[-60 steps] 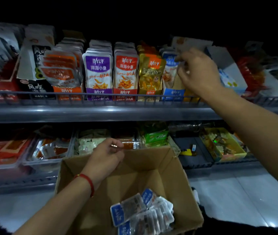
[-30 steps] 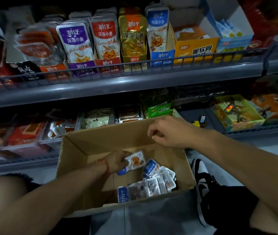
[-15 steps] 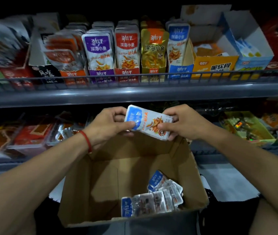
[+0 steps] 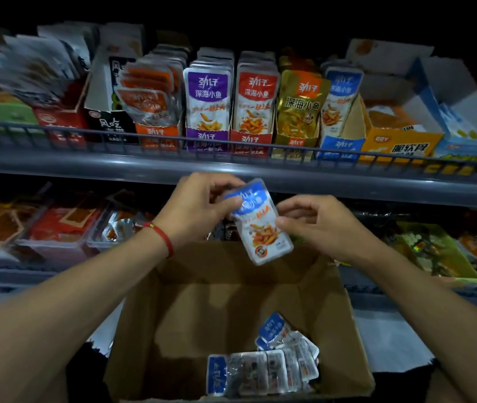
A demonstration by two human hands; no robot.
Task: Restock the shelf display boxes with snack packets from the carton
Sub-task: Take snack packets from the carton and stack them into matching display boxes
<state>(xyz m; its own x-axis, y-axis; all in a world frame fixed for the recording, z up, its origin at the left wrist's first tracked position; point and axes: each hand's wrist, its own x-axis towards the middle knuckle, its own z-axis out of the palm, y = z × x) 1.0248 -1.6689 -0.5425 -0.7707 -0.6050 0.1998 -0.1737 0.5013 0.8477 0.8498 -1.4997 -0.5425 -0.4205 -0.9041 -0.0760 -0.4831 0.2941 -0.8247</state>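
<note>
A blue-and-white snack packet (image 4: 260,225) is held upright above the open brown carton (image 4: 190,309). My left hand (image 4: 199,205) pinches its blue top edge, and my right hand (image 4: 315,225) pinches its right side. Several more blue packets (image 4: 263,370) lie at the carton's bottom. On the upper shelf stands the blue display box (image 4: 339,145) with blue packets (image 4: 340,97) in it, beside gold (image 4: 301,109), red (image 4: 256,100) and purple (image 4: 208,100) packet boxes.
A grey shelf rail (image 4: 231,167) with a wire guard runs across just above my hands. An orange box (image 4: 400,144) and an open white-blue box (image 4: 458,112) stand right of the blue one. The lower shelf holds trays of snacks (image 4: 62,225) and a green tray (image 4: 434,251).
The packet, lying sideways between both hands half a second ago, has turned upright and risen a little toward the shelf rail. Both hands still hold it.
</note>
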